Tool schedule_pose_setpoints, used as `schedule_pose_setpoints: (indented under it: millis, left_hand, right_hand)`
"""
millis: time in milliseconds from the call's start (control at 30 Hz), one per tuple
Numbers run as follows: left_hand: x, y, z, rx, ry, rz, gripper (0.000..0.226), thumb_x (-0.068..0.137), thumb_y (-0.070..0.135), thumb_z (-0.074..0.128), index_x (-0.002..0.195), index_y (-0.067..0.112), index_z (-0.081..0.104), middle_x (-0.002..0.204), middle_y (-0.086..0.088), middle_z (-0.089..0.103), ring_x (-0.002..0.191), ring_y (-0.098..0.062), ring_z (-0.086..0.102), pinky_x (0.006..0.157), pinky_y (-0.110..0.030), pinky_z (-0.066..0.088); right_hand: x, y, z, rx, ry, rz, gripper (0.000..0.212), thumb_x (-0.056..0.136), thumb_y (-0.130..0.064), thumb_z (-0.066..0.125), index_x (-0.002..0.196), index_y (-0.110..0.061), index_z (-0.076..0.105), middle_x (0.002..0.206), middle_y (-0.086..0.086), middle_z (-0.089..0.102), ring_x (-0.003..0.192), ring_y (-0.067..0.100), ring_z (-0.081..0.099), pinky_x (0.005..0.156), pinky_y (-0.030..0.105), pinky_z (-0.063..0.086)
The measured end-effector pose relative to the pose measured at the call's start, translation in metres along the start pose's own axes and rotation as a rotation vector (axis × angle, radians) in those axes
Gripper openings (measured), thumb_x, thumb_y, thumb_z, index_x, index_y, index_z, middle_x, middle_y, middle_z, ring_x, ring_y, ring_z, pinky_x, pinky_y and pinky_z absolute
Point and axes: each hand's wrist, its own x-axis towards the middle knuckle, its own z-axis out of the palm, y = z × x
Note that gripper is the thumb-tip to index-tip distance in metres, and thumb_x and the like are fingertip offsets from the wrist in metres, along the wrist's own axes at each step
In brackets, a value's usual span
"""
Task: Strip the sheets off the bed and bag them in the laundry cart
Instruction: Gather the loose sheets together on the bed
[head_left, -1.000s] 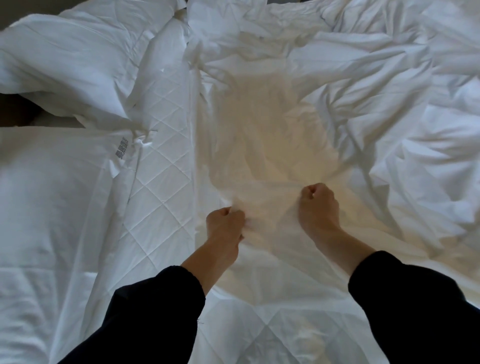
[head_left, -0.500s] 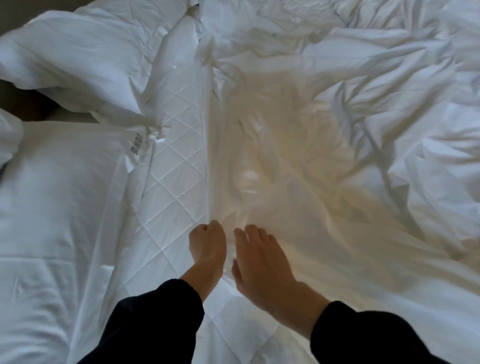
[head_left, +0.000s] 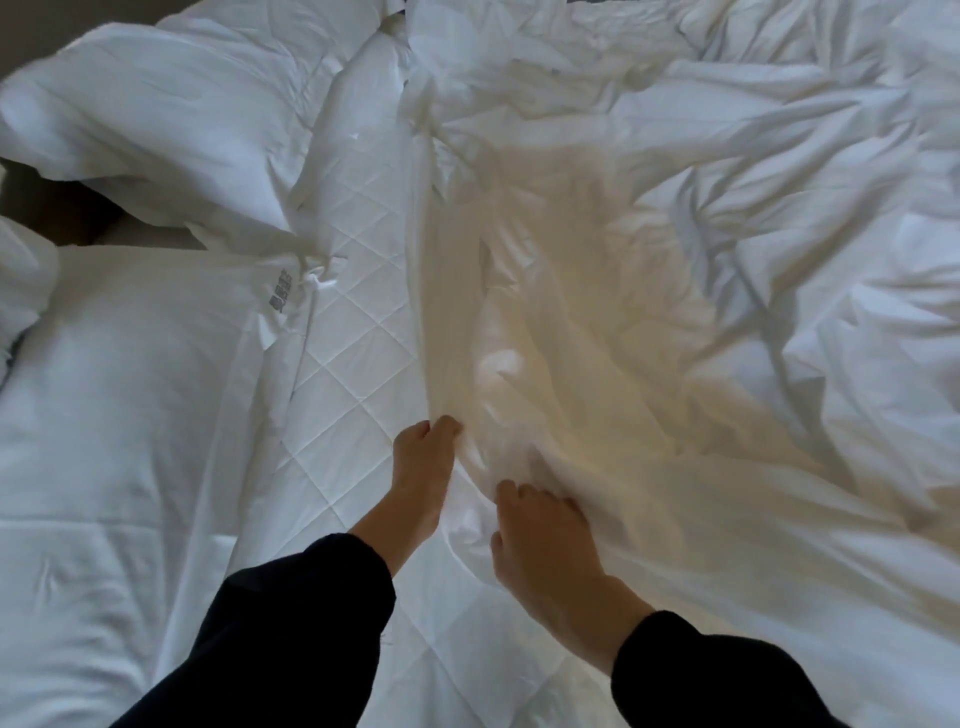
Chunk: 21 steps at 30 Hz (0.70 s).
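A crumpled white sheet (head_left: 649, 270) covers the middle and right of the bed, lit yellowish in its centre. Its left edge runs down to my left hand (head_left: 423, 462), which grips that edge in curled fingers. My right hand (head_left: 540, 535) lies just to the right and nearer me, fingers curled into the sheet's folds. Left of the sheet the quilted mattress pad (head_left: 358, 312) is bare. The laundry cart is not in view.
A white pillow (head_left: 130, 374) with a small printed label lies at the left on the pad. A bunched white duvet or pillow (head_left: 171, 119) sits at the far left. A dark strip of headboard or floor (head_left: 57, 208) shows between them.
My right hand let go, moved left and nearer me, and now digs into the sheet beside my left hand. The left hand keeps its grip on the sheet edge.
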Motion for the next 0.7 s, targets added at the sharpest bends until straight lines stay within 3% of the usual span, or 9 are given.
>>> schedule_pose_setpoints:
  millis: [100,233,267,333,400,500,600,633,700]
  left_hand:
    - [-0.007,0.028,0.013,-0.128,-0.066,0.008,0.015,0.084,0.012,0.053,0.086,0.002,0.063,0.078,-0.017,0.064,0.069,-0.028,0.061,0.069,-0.038,0.054]
    - [-0.022,0.067,0.037,-0.237,-0.259,-0.047,0.016,0.077,0.011,0.056,0.09,0.001,0.06,0.083,-0.019,0.061,0.078,-0.03,0.061,0.076,-0.04,0.051]
    - [-0.027,0.075,0.045,-0.232,-0.303,-0.051,0.015,0.075,0.01,0.056,0.087,0.002,0.059,0.081,-0.017,0.06,0.076,-0.027,0.06,0.072,-0.036,0.049]
    - [-0.035,0.088,0.063,-0.196,-0.324,-0.035,0.008,0.079,0.005,0.053,0.071,0.003,0.053,0.057,-0.009,0.056,0.053,-0.018,0.056,0.053,-0.022,0.046]
    - [-0.042,0.099,0.082,-0.188,-0.304,-0.014,0.018,0.083,0.001,0.051,0.066,0.005,0.049,0.045,-0.003,0.047,0.039,-0.014,0.048,0.041,-0.019,0.04]
    - [-0.055,0.11,0.11,-0.212,-0.25,0.029,0.01,0.085,0.008,0.062,0.082,0.004,0.055,0.062,-0.012,0.052,0.05,-0.019,0.055,0.053,-0.027,0.049]
    - [-0.067,0.116,0.135,-0.21,-0.252,0.053,0.029,0.085,0.031,0.072,0.094,0.008,0.059,0.084,-0.016,0.058,0.074,-0.028,0.059,0.072,-0.039,0.054]
    - [-0.072,0.12,0.142,-0.201,-0.241,0.048,0.035,0.085,0.036,0.071,0.092,0.003,0.059,0.083,-0.017,0.06,0.076,-0.028,0.062,0.074,-0.039,0.055]
    - [-0.079,0.127,0.154,-0.233,-0.237,0.011,0.041,0.087,0.036,0.068,0.093,-0.004,0.061,0.088,-0.015,0.069,0.083,-0.028,0.068,0.074,-0.034,0.057]
  right_hand:
    - [-0.001,0.015,-0.025,0.144,0.101,-0.005,0.007,0.097,-0.017,0.039,0.099,-0.019,0.046,0.089,-0.001,0.063,0.082,0.02,0.063,0.069,0.028,0.038]
    - [-0.002,0.031,-0.063,0.442,0.283,0.095,0.019,0.1,-0.022,0.03,0.086,-0.02,0.042,0.067,-0.006,0.054,0.061,0.014,0.053,0.052,0.025,0.032]
    - [-0.002,0.035,-0.07,0.522,0.324,0.131,0.018,0.1,-0.024,0.03,0.088,-0.02,0.043,0.068,-0.005,0.056,0.062,0.014,0.053,0.054,0.028,0.034]
    - [-0.001,0.048,-0.084,0.624,0.408,0.195,0.011,0.1,-0.023,0.034,0.093,-0.021,0.042,0.068,-0.005,0.056,0.062,0.016,0.054,0.056,0.032,0.037]
    - [-0.001,0.066,-0.099,0.634,0.494,0.248,0.005,0.098,-0.018,0.038,0.095,-0.021,0.039,0.064,-0.004,0.053,0.059,0.017,0.052,0.055,0.034,0.037]
    - [-0.004,0.097,-0.12,0.641,0.602,0.306,0.008,0.097,-0.013,0.041,0.096,-0.02,0.036,0.059,-0.001,0.052,0.054,0.02,0.05,0.052,0.036,0.034]
    - [-0.007,0.12,-0.141,0.809,0.586,0.353,0.006,0.097,-0.016,0.043,0.098,-0.022,0.041,0.056,0.002,0.054,0.052,0.02,0.05,0.051,0.036,0.038]
    - [-0.007,0.127,-0.148,0.885,0.565,0.36,0.003,0.098,-0.02,0.043,0.097,-0.022,0.044,0.057,0.001,0.053,0.051,0.016,0.049,0.051,0.035,0.039]
    - [-0.004,0.141,-0.161,0.951,0.563,0.363,0.014,0.098,-0.025,0.045,0.088,-0.019,0.053,0.06,-0.002,0.055,0.054,0.011,0.05,0.053,0.032,0.04]
